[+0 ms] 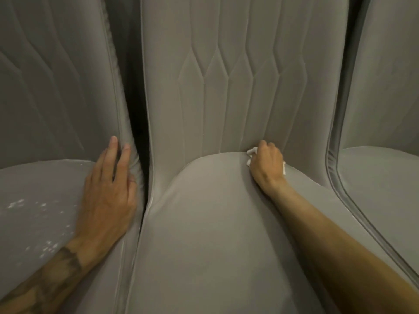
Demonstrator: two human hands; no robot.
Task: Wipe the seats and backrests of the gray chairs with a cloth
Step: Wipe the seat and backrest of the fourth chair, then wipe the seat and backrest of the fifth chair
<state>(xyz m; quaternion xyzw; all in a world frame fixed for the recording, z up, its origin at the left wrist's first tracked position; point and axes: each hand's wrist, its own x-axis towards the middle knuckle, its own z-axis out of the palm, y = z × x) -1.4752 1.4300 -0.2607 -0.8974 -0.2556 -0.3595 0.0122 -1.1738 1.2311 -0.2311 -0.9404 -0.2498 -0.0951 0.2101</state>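
Three gray upholstered chairs stand side by side. The middle chair's seat (210,223) and quilted backrest (226,75) fill the centre of the view. My right hand (267,164) grips a small white cloth (251,152) bunched in its fist, pressed into the crease where the middle seat meets the backrest. My left hand (108,189) rests flat with straight fingers on the right edge of the left chair's seat (40,196), fingertips up against that chair's backrest edge. Most of the cloth is hidden under my fingers.
The left seat carries several pale whitish flecks (34,205). A dark narrow gap (138,123) separates the left and middle chairs. The right chair (381,173) shows a piped edge and part of its seat.
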